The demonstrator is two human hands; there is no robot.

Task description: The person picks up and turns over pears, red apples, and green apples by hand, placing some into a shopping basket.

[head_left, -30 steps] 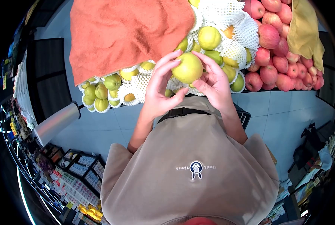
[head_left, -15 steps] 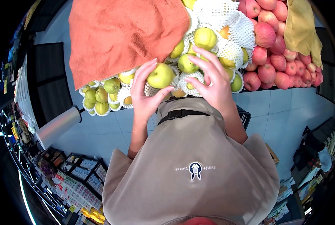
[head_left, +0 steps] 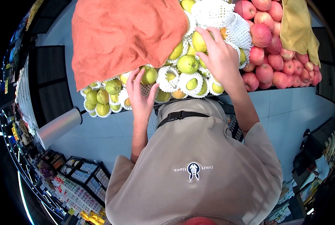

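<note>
Yellow-green pears, many in white foam nets, lie piled in front of me. My left hand is open at the front of the pile, fingers and thumb apart. Its fingertips are beside a bare green pear near the edge of the orange cloth. Farther right, my right hand has its fingers over the top of a yellow-green pear and its thumb below it. Between the hands sit a greener pear and a netted pear.
Red apples are heaped to the right, partly under a mustard cloth. A roll of clear plastic bags sticks out at the left. A black basket is by my right side. Stocked shelves stand at lower left.
My right hand has moved up and right, onto the yellow-green pear. The pear between my left fingers now rests in the pile farther left, and my left hand has dropped slightly.
</note>
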